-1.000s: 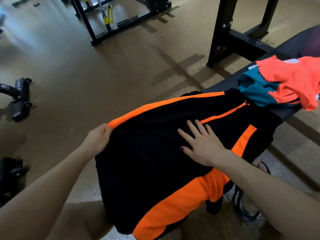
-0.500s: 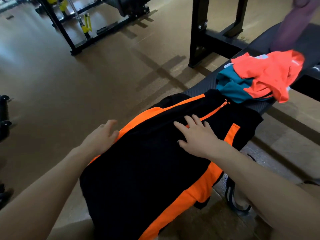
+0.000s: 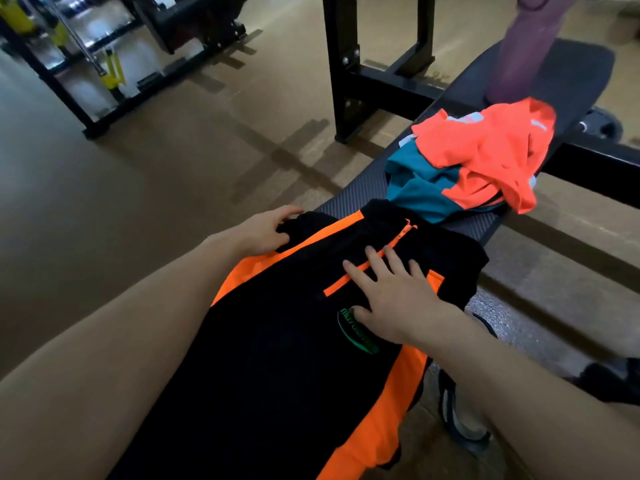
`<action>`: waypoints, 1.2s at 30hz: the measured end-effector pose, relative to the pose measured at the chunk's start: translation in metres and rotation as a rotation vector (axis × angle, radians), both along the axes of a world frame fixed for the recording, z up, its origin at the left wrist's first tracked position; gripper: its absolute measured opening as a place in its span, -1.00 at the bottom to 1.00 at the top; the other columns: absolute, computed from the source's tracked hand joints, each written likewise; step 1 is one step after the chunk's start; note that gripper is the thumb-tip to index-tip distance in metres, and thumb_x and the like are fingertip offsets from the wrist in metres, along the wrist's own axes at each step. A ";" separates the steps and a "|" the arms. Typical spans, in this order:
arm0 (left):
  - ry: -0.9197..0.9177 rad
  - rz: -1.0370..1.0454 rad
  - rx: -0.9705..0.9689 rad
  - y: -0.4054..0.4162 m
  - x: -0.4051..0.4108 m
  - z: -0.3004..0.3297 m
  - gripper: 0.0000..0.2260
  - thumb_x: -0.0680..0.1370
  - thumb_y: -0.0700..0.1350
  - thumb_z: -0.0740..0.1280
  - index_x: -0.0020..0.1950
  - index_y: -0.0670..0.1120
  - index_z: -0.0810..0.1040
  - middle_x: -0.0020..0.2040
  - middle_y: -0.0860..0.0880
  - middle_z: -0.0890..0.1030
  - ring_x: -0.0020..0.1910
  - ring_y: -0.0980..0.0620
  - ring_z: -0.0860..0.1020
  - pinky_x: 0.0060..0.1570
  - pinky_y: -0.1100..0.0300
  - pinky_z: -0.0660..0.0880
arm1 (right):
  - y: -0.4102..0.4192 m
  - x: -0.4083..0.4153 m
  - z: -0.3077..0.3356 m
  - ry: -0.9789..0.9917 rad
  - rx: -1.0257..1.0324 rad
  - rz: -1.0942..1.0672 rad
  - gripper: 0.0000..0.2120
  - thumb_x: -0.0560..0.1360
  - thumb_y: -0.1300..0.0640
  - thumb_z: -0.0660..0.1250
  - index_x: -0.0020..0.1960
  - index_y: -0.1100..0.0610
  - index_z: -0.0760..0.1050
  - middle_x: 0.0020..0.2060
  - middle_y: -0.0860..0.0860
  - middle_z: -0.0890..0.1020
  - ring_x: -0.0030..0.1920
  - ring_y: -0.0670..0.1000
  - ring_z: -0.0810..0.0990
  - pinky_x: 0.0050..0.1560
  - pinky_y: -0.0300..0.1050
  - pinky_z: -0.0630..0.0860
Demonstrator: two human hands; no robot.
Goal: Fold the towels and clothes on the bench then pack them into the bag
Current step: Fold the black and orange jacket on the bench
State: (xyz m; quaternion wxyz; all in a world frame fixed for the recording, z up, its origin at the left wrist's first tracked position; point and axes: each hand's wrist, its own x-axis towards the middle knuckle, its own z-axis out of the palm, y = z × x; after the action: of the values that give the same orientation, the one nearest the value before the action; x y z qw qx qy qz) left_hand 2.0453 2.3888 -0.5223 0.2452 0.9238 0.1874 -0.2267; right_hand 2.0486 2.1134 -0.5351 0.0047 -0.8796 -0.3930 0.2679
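A black garment with orange stripes, an orange zip and a green logo (image 3: 277, 341) lies spread along the near end of the dark bench (image 3: 349, 194). My right hand (image 3: 391, 299) presses flat on it beside the zip, fingers spread. My left hand (image 3: 261, 230) rests at the garment's far left edge, fingers curled over a black fold of cloth. Further along the bench sits a crumpled coral and teal garment (image 3: 481, 157). A purple cloth (image 3: 519, 46) hangs down at the bench's far end. No bag is in view.
A black steel rack upright (image 3: 341, 67) stands left of the bench, with a crossbar (image 3: 602, 164) to the right. More gym frames with yellow parts (image 3: 110, 69) stand at the back left. A shoe (image 3: 460, 420) is on the floor under my right arm. Brown floor (image 3: 121, 202) spreads left.
My left hand has moved forward along the garment's left edge and now curls over a black fold. The right hand slid slightly up by the zip. The view shifted toward the bench's far end.
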 end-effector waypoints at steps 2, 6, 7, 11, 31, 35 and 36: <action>-0.025 -0.051 0.057 0.001 0.012 0.000 -0.58 0.58 -0.23 0.30 0.43 0.01 0.43 0.30 -0.04 0.55 0.28 -0.05 0.53 0.23 0.11 0.48 | 0.000 0.003 0.000 -0.008 0.007 0.002 -0.30 0.64 -0.24 0.05 0.61 -0.15 -0.28 0.61 0.06 -0.27 0.59 0.21 -0.29 0.56 0.29 -0.11; -0.158 -0.202 0.298 0.012 0.019 0.002 -0.93 0.59 -0.22 0.28 0.06 -0.11 0.47 -0.04 -0.03 0.53 0.06 -0.15 0.55 -0.10 0.14 0.36 | 0.000 0.006 -0.002 -0.044 0.040 -0.010 -0.30 0.64 -0.24 0.04 0.62 -0.13 -0.26 0.62 0.08 -0.24 0.60 0.20 -0.28 0.56 0.28 -0.10; -0.196 -0.191 0.336 0.019 0.020 0.002 -0.96 0.59 -0.21 0.25 0.03 -0.11 0.42 -0.06 -0.06 0.52 0.04 -0.19 0.55 -0.10 0.09 0.38 | 0.001 0.007 -0.002 -0.052 0.052 -0.009 -0.30 0.64 -0.25 0.04 0.62 -0.13 -0.26 0.62 0.08 -0.24 0.60 0.20 -0.28 0.56 0.27 -0.10; -0.439 0.111 0.354 0.044 0.025 0.017 -0.95 0.59 -0.24 0.15 0.00 -0.14 0.27 -0.08 -0.24 0.48 -0.04 -0.24 0.48 -0.10 -0.03 0.37 | 0.003 0.010 -0.003 -0.107 0.116 -0.012 -0.28 0.62 -0.27 0.04 0.62 -0.12 -0.25 0.62 0.08 -0.24 0.60 0.21 -0.27 0.57 0.26 -0.09; 0.045 -0.297 0.280 0.019 0.049 0.014 -0.89 0.63 -0.17 0.24 0.04 -0.07 0.56 0.04 -0.09 0.61 0.09 -0.11 0.56 -0.01 0.13 0.42 | -0.001 0.025 0.006 -0.012 0.065 -0.035 -0.25 0.54 0.04 0.28 0.61 0.00 -0.04 0.61 0.11 -0.23 0.61 0.20 -0.20 0.58 0.20 -0.07; -0.419 -0.219 0.322 0.031 0.055 0.035 -0.90 0.65 -0.13 0.23 0.09 -0.09 0.52 0.00 -0.14 0.64 0.02 -0.16 0.59 -0.05 0.10 0.41 | 0.000 0.024 0.007 -0.083 0.067 -0.064 -0.33 0.52 0.02 0.31 0.53 0.09 0.09 0.61 0.18 -0.10 0.61 0.21 -0.07 0.57 0.18 -0.01; -0.536 -0.155 0.328 0.031 0.055 0.041 -0.90 0.66 -0.09 0.22 0.11 -0.04 0.50 -0.01 -0.11 0.63 -0.01 -0.14 0.57 -0.06 0.06 0.44 | -0.001 0.025 0.006 -0.102 0.062 -0.072 -0.33 0.52 0.01 0.30 0.53 0.10 0.09 0.60 0.21 -0.07 0.60 0.23 -0.05 0.57 0.17 0.00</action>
State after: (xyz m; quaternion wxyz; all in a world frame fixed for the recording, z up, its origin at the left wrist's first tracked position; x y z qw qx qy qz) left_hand 2.1005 2.4199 -0.4811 0.1158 0.9893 0.0790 0.0398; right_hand 2.0735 2.1127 -0.5288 0.0213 -0.9051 -0.3690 0.2100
